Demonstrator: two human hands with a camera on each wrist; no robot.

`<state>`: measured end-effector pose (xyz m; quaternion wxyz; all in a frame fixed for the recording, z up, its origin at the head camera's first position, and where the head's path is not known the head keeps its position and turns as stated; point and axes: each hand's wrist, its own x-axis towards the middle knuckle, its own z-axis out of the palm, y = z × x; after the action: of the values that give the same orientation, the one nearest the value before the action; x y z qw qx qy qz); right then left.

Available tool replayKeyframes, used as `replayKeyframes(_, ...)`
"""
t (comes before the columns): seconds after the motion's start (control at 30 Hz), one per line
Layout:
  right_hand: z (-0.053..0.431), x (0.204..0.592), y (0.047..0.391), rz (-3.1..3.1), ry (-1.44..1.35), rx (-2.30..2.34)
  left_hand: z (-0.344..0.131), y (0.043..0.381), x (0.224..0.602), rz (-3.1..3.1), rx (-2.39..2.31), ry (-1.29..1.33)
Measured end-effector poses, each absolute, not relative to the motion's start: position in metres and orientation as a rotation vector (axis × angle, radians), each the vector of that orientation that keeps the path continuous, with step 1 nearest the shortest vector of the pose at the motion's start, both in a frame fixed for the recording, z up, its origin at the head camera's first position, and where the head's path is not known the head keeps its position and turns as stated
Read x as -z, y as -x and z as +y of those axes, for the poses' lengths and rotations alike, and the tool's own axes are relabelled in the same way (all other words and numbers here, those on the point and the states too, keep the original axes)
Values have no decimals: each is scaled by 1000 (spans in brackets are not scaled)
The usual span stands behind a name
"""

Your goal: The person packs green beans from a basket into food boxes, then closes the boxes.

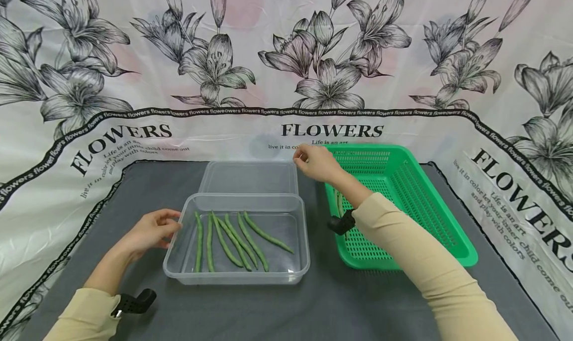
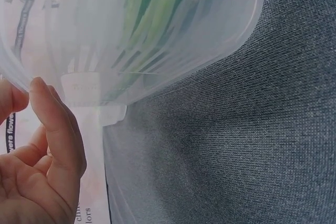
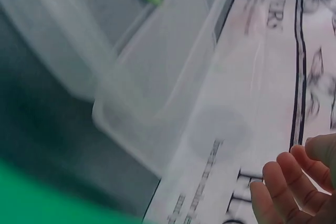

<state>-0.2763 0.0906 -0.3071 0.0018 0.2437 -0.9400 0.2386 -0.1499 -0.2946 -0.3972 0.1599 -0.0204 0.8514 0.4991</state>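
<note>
A clear plastic container (image 1: 239, 280) holds several green beans (image 1: 230, 246), laid side by side and mostly lengthwise. My left hand (image 1: 149, 232) pinches the container's left rim between thumb and fingers; the left wrist view shows the fingertips at that rim. Raised near the back left corner of a green basket (image 1: 436, 221), my right hand (image 1: 319, 163) has loosely bent fingers, with nothing seen between them. More beans (image 1: 339, 201) lie along the basket's left side, partly hidden behind my right forearm.
Behind the container lies a flat translucent lid (image 1: 248, 175). Grey cloth (image 1: 233, 311) covers the table. A white floral sheet (image 1: 250, 82) hangs at the back and spreads along both sides. The basket stands right of the container with a gap between.
</note>
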Motion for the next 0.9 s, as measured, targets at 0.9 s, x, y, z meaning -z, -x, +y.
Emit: replayKeyframes(0.9,202,354,296,-3278,-294,-726,-296,152,398,2437,-1410,41)
